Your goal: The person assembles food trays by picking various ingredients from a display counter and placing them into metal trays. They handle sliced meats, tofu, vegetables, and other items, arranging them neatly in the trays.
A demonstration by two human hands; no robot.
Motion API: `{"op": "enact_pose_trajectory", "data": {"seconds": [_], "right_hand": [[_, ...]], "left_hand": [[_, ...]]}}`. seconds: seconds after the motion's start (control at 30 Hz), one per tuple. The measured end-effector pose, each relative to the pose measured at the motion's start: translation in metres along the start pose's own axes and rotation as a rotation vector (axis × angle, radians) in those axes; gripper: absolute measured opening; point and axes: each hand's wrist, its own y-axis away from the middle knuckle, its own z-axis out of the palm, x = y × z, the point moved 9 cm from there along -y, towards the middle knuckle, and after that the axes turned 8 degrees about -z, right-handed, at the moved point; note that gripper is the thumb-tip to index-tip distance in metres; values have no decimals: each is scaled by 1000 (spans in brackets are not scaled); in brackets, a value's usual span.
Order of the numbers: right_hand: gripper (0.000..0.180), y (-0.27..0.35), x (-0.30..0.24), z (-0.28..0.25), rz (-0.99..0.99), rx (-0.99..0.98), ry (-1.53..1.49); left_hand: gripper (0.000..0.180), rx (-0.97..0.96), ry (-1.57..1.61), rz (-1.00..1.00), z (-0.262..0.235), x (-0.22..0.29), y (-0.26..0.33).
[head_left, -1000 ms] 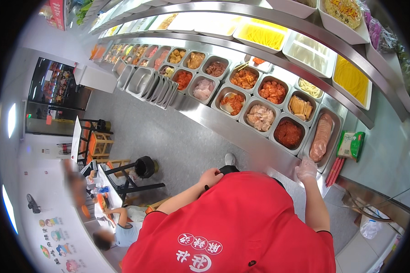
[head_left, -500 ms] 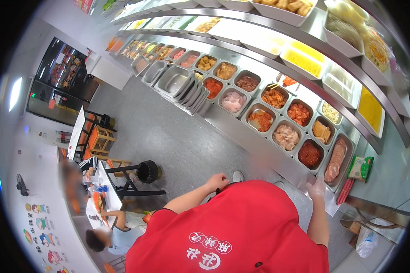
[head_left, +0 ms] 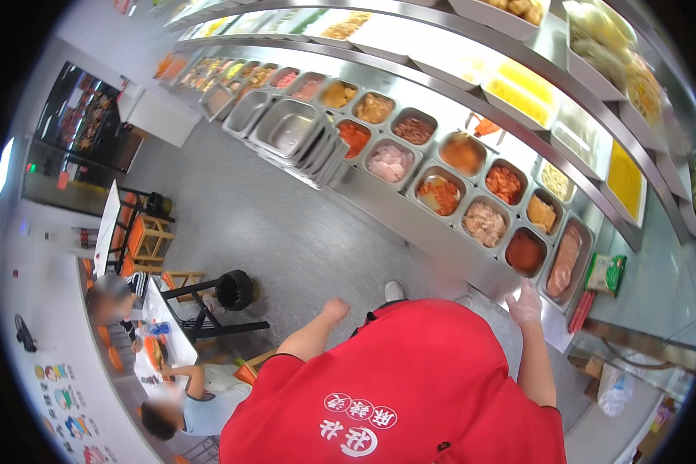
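Note:
My left hand (head_left: 335, 311) hangs over the grey floor, slightly blurred, its bare fingers curled in with nothing showing in them. At the counter's front edge is my right hand (head_left: 524, 304), in a clear plastic glove, its thumb and fingers apart and holding nothing. Just beyond that hand stands a metal pan of dark red minced meat (head_left: 524, 252). Right of it, a long pan holds a sliced pink meat roll (head_left: 569, 261). A pan of pale raw meat pieces (head_left: 485, 220) sits to the left. Beside the long pan lie a green-and-white packet (head_left: 605, 274) and thin red sticks (head_left: 581, 311).
Stacked empty metal pans (head_left: 286, 131) stick out from the counter's left part. Curved steel shelves (head_left: 410, 71) with white food trays (head_left: 520, 90) rise above the counter. On the left, people sit at a white table (head_left: 179, 349) near a black bin (head_left: 235, 289).
The view has shifted slightly. My left hand has moved left, away from my body's front. My right hand stays by the counter edge, its fingers now pointing more toward the pans.

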Motion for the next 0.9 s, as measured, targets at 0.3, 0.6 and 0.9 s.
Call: {"op": "enact_pose_trajectory", "data": {"seconds": [0.3,0.6,0.9], "right_hand": [[78,9,26,12,23,-58,43],[78,9,48,17,60,-153,-19],[81,7,57,22,100,-162,-46]], "left_hand": [[43,-65,139,61,11,97,27],[43,-90,69,40,11,114,40],[39,-45,75,53,-8,111,20]]}}
